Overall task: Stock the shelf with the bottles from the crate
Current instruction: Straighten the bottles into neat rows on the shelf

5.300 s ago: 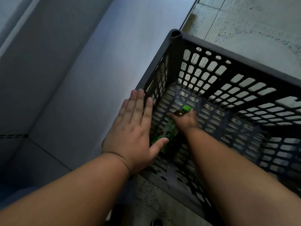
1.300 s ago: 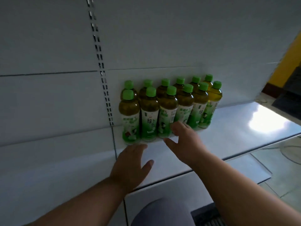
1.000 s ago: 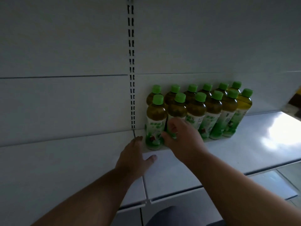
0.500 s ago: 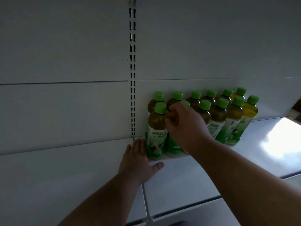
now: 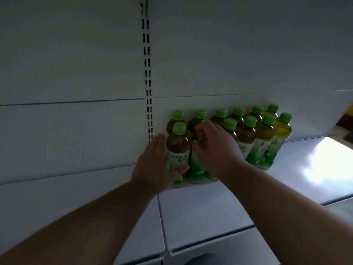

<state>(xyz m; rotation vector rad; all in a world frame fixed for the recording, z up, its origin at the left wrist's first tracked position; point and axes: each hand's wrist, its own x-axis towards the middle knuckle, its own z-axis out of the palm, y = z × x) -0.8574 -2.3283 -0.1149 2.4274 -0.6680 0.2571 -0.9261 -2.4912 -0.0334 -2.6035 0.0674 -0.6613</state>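
- My right hand (image 5: pixel 214 148) has its fingers curled around the neck of the second front bottle (image 5: pixel 196 165), just under its green cap, and holds it upright on the white shelf (image 5: pixel 210 207).
- My left hand (image 5: pixel 154 165) lies against the left side of the first front bottle (image 5: pixel 177 150); the fingers are straight and the thumb touches the label low down. It supports the bottle and does not grip it.
- The green tea bottles stand in two rows against the back panel (image 5: pixel 229 54), just to the right of the slotted upright (image 5: pixel 148 73). The crate is not in view.
- I think the step is to straighten the front row, so the stocking looks nearly complete.
- To do it well, I should turn the bottle by its neck slowly until the label faces forward, and keep its base flat on the shelf.
- The left palm should stay firm, so that the end bottle does not slide or tip toward the upright.
- The bottles touch each other, so a hard push could knock over the neighbours.
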